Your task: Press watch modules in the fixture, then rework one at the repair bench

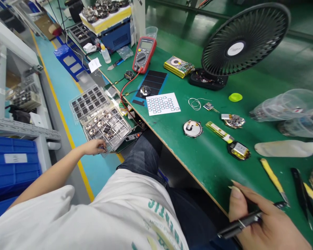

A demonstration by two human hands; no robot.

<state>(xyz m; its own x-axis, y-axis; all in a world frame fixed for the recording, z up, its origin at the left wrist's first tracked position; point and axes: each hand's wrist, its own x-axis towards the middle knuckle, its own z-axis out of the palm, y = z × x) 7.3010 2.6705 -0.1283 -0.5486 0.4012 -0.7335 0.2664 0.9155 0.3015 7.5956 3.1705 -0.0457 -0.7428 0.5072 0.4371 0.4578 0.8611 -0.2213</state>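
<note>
My left hand (pixel 94 147) reaches out to the left, its fingers closed on a small shiny metal part (pixel 102 149) at the near edge of a clear plastic tray (pixel 123 129). Several round watch-like assemblies (pixel 100 124) lie in that tray. Over the bench's near right edge, my right hand (pixel 268 218) is curled around a black pen (pixel 240 224), with thumb and forefinger almost together. A yellow-handled craft knife (pixel 272 177) and black tweezers (pixel 302 194) lie close to it. A round watch case (pixel 192 128) and a watch assembly with a silver battery (pixel 238 150) rest farther up the bench.
A black fan (pixel 246 40) stands at the back of the green bench (pixel 182 152). Nearby are a red multimeter (pixel 144 53) with leads, a printed sheet (pixel 163 103) and a yellow-wrapped battery pack (pixel 177 66). Clear plastic cups (pixel 289 104) and a white bottle (pixel 287 148) stand right.
</note>
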